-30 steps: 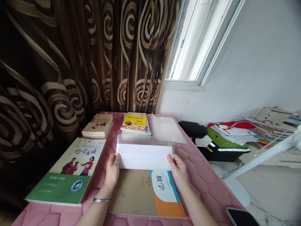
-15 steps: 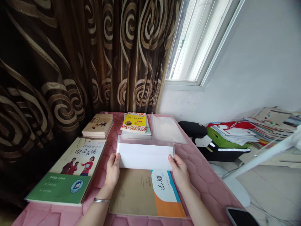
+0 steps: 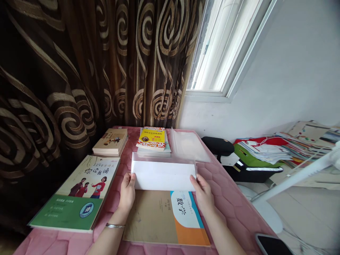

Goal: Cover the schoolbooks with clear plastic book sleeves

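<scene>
A brown book with a blue, white and orange cover (image 3: 162, 219) lies in front of me on the pink table (image 3: 228, 202). Over its far end sits a clear plastic cover with a white sheet inside (image 3: 163, 174). My left hand (image 3: 126, 193) pinches the cover's left edge, thumb on top. My right hand (image 3: 203, 193) pinches its right edge in the same way.
A large green and white book (image 3: 79, 193) lies at my left. Two book stacks (image 3: 111, 141) (image 3: 152, 139) and a clear plastic sleeve (image 3: 188, 145) sit at the table's far end by a dark curtain. A phone (image 3: 272, 245) lies near right. Papers and bags pile on the floor at right.
</scene>
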Tool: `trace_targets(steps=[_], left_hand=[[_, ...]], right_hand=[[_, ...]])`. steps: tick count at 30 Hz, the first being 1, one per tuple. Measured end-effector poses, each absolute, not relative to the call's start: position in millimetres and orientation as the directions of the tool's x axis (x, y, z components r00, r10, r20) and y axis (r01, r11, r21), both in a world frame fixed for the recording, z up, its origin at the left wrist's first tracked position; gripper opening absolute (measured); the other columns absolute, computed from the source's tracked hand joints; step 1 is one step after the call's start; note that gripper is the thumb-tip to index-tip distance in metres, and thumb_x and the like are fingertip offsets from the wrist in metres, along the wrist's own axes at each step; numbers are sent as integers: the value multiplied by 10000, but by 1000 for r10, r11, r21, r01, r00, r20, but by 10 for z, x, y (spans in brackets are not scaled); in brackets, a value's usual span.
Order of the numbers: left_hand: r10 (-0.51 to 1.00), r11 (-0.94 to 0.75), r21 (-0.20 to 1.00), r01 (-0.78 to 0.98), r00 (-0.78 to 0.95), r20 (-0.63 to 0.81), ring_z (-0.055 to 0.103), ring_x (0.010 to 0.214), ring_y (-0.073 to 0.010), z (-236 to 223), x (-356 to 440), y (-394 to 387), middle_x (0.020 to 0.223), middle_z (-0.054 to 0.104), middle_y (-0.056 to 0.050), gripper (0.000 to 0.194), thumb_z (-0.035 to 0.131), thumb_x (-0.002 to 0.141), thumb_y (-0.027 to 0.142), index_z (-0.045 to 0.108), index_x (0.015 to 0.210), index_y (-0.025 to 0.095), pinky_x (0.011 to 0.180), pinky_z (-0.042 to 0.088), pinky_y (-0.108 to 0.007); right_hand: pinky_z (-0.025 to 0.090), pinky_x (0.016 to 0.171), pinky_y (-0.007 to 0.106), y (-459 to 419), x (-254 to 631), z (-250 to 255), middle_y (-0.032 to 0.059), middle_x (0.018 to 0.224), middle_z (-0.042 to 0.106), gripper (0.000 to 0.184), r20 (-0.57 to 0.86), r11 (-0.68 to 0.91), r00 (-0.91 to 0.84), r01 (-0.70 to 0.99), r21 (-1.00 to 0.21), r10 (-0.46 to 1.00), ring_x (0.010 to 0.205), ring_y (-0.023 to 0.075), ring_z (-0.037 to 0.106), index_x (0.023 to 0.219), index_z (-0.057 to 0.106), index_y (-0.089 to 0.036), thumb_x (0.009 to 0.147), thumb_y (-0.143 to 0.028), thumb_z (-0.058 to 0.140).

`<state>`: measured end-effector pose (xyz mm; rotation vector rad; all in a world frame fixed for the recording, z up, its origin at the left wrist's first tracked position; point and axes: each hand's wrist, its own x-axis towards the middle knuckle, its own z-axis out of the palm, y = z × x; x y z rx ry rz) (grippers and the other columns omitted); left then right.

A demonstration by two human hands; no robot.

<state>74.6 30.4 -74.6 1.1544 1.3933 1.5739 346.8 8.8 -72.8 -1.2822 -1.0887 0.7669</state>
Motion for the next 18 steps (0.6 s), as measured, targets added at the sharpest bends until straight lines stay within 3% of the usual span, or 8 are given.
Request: trace_targets(steps=[9,18], left_hand=[[945,-144,989,40,-290,149,474,678,-163,-690,749,287,705,561,0,501,561,722,692,559,736,191,629,363,-256],[933,-156,987,26,-325,156,415,630,-133,-794,737,336,657,488,29,493,572,733,680,496,672,196,592,330,-246]], right_hand=[[425,534,275,118,3470,-727,18,635,592,458,193,129,356,197,-972,914,618,195,538,680,565,-212,743,-666,578],[369,506,265,84,3454,-675,-5,612,524,430,184,138,341,154,-978,922,569,163,458,648,523,-221,734,-634,608]])
